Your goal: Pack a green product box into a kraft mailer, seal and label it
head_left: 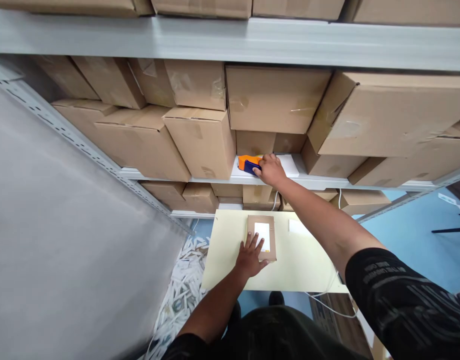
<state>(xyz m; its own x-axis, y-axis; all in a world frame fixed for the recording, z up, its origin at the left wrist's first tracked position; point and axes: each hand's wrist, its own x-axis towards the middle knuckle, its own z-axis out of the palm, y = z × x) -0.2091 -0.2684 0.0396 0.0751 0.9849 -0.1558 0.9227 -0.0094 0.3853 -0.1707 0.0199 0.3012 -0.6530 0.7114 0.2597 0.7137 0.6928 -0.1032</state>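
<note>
A small brown cardboard box (272, 245) with a white label (262, 234) lies on the pale yellow table (226, 250). My left hand (248, 257) rests on its lower left part, fingers spread flat over the label's edge. Up on the middle shelf, my right hand (270, 170) has its fingers curled around the right end of an orange and dark blue handheld object (248, 164). Its exact kind cannot be made out, as the hand covers part of it. Beside the right hand lies a white flat stack (289, 165), apparently paper.
Cardboard boxes (277, 97) fill the grey metal shelves (230, 42) in front and above. A white slip (298, 226) lies at the table's right. White paper strips (183, 285) litter the floor at left, beside a grey wall (65, 225). White cables (331, 302) hang by the table.
</note>
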